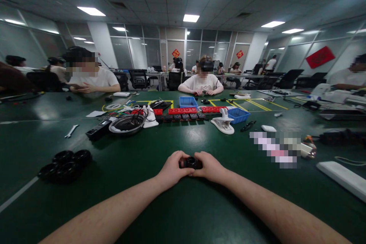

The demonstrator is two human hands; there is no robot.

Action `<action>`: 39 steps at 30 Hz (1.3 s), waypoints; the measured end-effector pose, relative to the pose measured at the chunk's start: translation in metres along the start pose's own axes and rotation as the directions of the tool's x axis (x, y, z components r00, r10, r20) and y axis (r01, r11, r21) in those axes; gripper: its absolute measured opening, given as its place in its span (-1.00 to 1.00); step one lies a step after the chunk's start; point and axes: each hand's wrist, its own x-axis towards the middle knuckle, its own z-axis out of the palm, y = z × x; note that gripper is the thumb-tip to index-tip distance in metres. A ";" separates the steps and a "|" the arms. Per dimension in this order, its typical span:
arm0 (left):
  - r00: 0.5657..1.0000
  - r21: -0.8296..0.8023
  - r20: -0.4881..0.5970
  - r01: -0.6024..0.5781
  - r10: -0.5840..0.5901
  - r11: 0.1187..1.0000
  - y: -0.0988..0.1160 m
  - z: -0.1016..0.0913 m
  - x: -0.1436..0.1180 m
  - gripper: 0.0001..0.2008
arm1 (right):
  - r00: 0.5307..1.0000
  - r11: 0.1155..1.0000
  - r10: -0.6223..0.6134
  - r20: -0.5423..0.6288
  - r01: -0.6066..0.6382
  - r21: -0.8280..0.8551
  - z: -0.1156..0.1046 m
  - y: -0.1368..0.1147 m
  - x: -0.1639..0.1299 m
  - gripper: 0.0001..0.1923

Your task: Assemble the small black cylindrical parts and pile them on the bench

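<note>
Both hands meet over the green table [183,213], the left hand [171,168] and the right hand [211,167] each with fingers curled shut on a small black wheel [191,162] pinched between the two sets of fingertips; it may be a toy tyre, but it is mostly hidden. Well to the left of the left fingers lies a cluster of black tyres [65,164], and far beyond the fingertips sit a round metal bowl [126,124], a row of red blocks [183,111], two blue bins [238,114] and a white clamp [223,122]. To the right of the right fingers lies a white bar [341,177], and a person in a white shirt [200,82] sits across the table.
</note>
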 end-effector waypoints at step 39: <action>1.000 0.010 -0.005 -0.002 0.002 1.000 -0.004 0.001 0.002 -0.72 | 0.999 0.997 0.008 -0.054 -0.012 -0.079 0.003 -0.007 0.000 -0.52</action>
